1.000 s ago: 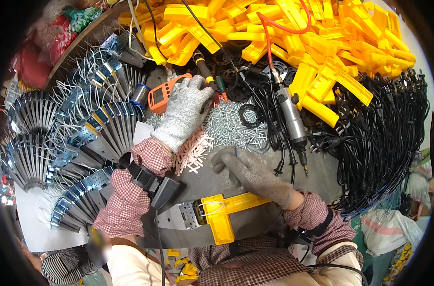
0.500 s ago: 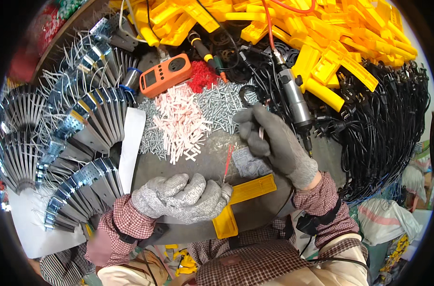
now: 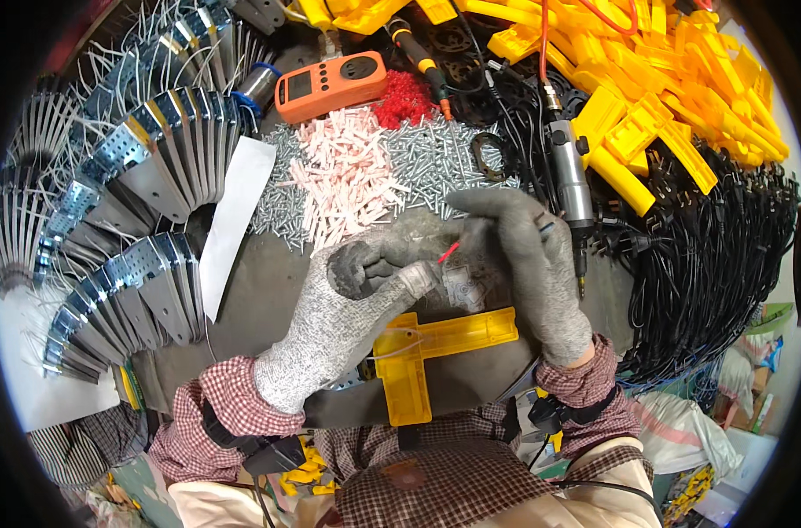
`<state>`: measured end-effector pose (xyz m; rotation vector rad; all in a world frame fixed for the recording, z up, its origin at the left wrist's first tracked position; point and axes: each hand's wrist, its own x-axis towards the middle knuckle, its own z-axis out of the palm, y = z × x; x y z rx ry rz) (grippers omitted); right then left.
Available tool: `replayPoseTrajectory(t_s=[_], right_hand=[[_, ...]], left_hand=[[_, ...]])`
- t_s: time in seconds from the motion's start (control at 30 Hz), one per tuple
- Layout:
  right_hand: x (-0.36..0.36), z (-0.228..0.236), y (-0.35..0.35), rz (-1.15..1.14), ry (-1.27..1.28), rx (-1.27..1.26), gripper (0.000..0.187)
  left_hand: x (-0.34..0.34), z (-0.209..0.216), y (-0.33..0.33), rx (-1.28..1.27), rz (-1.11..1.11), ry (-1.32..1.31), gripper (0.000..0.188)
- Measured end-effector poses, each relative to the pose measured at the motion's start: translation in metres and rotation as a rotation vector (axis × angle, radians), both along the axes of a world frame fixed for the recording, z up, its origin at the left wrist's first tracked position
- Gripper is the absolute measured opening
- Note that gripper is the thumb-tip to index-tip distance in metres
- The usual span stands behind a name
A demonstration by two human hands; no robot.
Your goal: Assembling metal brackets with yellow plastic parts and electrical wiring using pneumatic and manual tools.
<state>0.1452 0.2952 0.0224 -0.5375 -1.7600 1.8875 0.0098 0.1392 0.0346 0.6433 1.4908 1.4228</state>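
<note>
My left hand, in a speckled grey glove, has its thumb and fingers pinched together at a thin wire with a red end. My right hand, in a grey glove with darker fingers, is beside that wire, its index finger reaching left and the other fingers curled. A small dark bit shows at its knuckles, too little to name. Below the hands lies a yellow plastic housing set crosswise with another yellow piece; a pale wire crosses them. A small patterned grey piece lies between the hands.
Pink sleeves and screws are heaped ahead, behind them an orange meter and a screwdriver. A power driver hangs at right, near black cables and yellow housings. Metal strips fan out left.
My left hand has turned and risen from lying low, and the red-ended wire now tilts right. My right hand has shifted slightly right and down. The pale wire over the yellow pieces is now exposed.
</note>
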Motion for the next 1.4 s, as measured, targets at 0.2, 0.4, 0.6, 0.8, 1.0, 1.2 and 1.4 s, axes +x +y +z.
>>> replayPoseTrajectory(t_s=[0.2,0.4,0.6,0.8,1.0,1.2,1.4], right_hand=[[0.005,-0.003,-0.004,0.206,-0.117,0.138,0.015],[0.005,0.003,-0.013,0.179,-0.162,0.494,0.016],[0.017,0.006,-0.01,0.447,-0.251,0.777,0.029],[0.014,0.0,-0.024,0.656,-0.493,0.973,0.032],[0.003,-0.013,-0.018,0.468,-0.405,0.694,0.02],[0.008,-0.019,-0.015,0.454,-0.388,0.381,0.022],[0.013,-0.026,-0.019,0.392,-0.291,0.623,0.02]], left_hand=[[0.004,-0.001,-0.011,-0.001,-0.027,0.06,0.012],[0.011,-0.004,-0.016,0.079,0.088,0.196,0.013],[0.032,-0.018,-0.056,0.299,0.261,0.545,0.015],[0.041,-0.041,-0.07,0.121,-0.104,1.377,0.025],[0.034,-0.034,-0.067,0.209,-0.055,1.123,0.021],[0.031,-0.015,-0.039,-0.1,0.057,1.402,0.016],[0.026,-0.025,-0.034,-0.043,0.033,1.243,0.02]])
